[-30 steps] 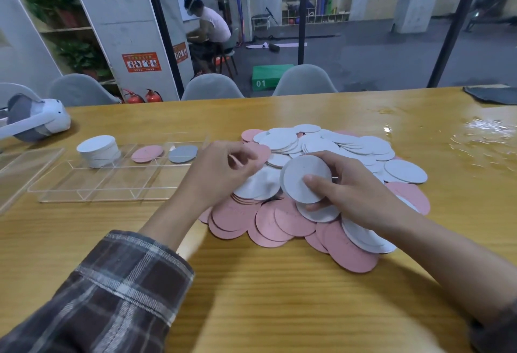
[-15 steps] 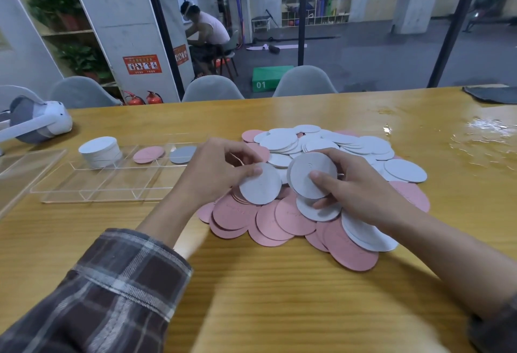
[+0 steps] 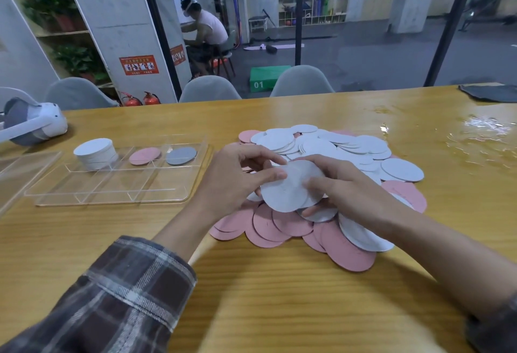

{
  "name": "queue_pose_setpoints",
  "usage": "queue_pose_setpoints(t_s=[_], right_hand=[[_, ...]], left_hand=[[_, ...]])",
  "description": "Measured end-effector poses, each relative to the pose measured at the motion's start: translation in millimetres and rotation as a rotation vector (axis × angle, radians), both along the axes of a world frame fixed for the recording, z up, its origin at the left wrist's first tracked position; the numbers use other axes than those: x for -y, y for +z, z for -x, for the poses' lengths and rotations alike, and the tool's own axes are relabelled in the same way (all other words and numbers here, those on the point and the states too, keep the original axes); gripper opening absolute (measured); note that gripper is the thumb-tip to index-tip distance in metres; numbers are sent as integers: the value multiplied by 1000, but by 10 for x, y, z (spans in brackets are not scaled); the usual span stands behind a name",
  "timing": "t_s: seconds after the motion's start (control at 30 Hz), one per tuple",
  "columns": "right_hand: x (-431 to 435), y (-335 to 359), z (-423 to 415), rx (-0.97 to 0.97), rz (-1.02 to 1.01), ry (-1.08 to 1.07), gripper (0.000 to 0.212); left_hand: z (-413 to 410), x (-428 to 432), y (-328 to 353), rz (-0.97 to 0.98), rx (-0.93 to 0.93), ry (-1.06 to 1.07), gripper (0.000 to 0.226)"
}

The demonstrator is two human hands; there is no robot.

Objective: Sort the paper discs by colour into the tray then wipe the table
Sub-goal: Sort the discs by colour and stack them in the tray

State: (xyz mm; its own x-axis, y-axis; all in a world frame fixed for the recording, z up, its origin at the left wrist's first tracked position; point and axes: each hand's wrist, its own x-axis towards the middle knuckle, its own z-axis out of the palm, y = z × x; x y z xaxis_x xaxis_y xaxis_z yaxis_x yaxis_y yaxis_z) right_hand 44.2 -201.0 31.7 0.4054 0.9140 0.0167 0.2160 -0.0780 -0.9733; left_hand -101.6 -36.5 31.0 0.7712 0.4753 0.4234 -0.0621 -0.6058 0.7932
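Note:
A heap of white and pink paper discs [image 3: 349, 151] lies in the middle of the wooden table. Both hands meet over its near left side. My left hand [image 3: 237, 176] and my right hand [image 3: 344, 190] together pinch a few white discs [image 3: 285, 193], held overlapped just above the heap. To the left stands the clear compartment tray [image 3: 112, 193]. Its back row holds a stack of white discs [image 3: 96, 154], a pink disc [image 3: 145, 155] and a grey disc [image 3: 181, 155]. The front compartments hold nothing.
A clear lid [image 3: 19, 173] lies left of the tray, with a white headset [image 3: 33, 126] behind it. A dark cloth [image 3: 489, 92] lies at the far right corner, and wet patches [image 3: 484, 134] shine near it. Grey chairs [image 3: 209, 89] line the far edge.
My left hand lifted a white disc from the heap and brought it right. It now overlaps the white disc in my right hand, and both hands hold them together.

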Motion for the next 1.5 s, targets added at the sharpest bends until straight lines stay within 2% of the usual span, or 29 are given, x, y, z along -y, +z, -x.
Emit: queue_pose_setpoints(t_s=[0.1,0.27,0.47,0.6,0.7,0.77,1.07,1.23,1.37,1.5], right_hand=[[14,-5,14,58,1,22,34],[20,-42,18,143,-34,9,23],[12,-28,-5,206,-63,6,21],[3,-38,-50,251,-48,-51,17],[7,-52,-112,257,-48,-112,14],[1,-65,-135,238,-43,-126,15],[2,-48,-121,212,-52,-172,24],[-12,-60,-125,127,-72,-158,23],[-23,-71,-126,124,-95,-162,25],[-12,-61,-129,109,-105,-171,27]], left_hand=[[5,25,11,-13,-4,23,17],[8,100,26,-10,16,30,15],[-37,153,5,-6,79,96,14],[14,-42,17,-63,-44,167,12],[71,-192,-46,-233,-291,259,17],[91,-201,-77,-274,-386,273,28],[94,-177,-21,-299,-376,276,35],[100,-191,27,-158,-306,241,14],[98,-186,83,135,-245,99,12],[108,-187,110,280,-229,36,12]])
